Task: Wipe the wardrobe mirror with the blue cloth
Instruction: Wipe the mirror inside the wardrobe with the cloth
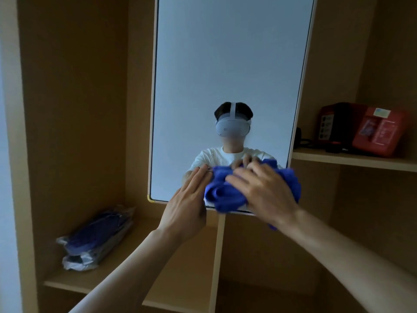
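A tall white-framed mirror (225,64) stands against the wooden wardrobe. A bunched blue cloth (225,193) lies against the mirror's lower right part, near its bottom edge. My right hand (264,190) presses the cloth onto the glass with spread, fairly straight fingers. My left hand (189,199) is flat with straight fingers, its tips touching the glass just left of the cloth. The mirror reflects a person in a white shirt and both hands.
A plastic-wrapped pack of blue cloths (97,240) lies on the lower left shelf (67,283). A red case (379,132) and dark items sit on the right shelf (352,158). A vertical wooden divider (217,256) runs below the mirror.
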Demonstrator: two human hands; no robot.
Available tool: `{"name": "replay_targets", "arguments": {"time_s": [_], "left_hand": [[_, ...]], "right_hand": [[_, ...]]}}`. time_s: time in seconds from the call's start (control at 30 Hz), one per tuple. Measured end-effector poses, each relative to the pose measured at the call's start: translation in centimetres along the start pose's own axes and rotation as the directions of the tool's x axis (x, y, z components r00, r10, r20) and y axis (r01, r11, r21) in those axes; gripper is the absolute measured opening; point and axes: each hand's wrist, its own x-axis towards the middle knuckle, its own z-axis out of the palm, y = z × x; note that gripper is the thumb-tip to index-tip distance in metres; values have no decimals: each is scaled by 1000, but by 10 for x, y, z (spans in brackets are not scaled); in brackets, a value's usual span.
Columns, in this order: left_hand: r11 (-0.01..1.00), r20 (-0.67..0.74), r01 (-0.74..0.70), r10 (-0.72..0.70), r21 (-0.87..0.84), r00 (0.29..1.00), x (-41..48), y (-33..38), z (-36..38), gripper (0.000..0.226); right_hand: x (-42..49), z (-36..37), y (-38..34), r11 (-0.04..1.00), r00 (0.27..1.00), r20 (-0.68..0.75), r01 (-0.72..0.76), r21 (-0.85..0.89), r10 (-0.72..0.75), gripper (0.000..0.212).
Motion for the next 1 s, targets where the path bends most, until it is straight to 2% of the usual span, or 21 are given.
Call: {"name": "replay_targets", "arguments": {"time_s": [0.13,0.23,0.33,0.43,0.5,0.63,0.8,1.0], "left_hand": [[999,19,2,-3,52,1000,-3,0,1,87],[997,21,-20,19,68,1000,-3,-2,2,87],[999,0,-18,18,46,1000,-6,-4,1,85],[1000,-61,-10,10,-2,998,-9,-3,0,76],[999,-58,5,-7,-31,998,-10,-4,0,77],[998,-38,55,-54,14,998,-14,-10,1,85],[990,-1,139,-139,40,990,-23,-14,-3,83],[990,22,142,-141,-27,990,-21,-17,-12,86]], "right_hand": [[61,-33,38,986,976,-163,-157,-55,146,45],[83,-40,42,970,958,-184,-234,-68,218,49],[62,-22,19,975,966,-165,-213,-63,200,43],[24,3,-13,991,988,-85,-132,-4,132,41],[3,16,-30,994,995,-29,-99,38,100,40],[-18,30,-45,996,997,24,-70,54,68,41],[-10,23,-35,999,1000,12,-29,36,29,35],[65,-22,13,985,981,-117,-160,-58,152,47]]}}
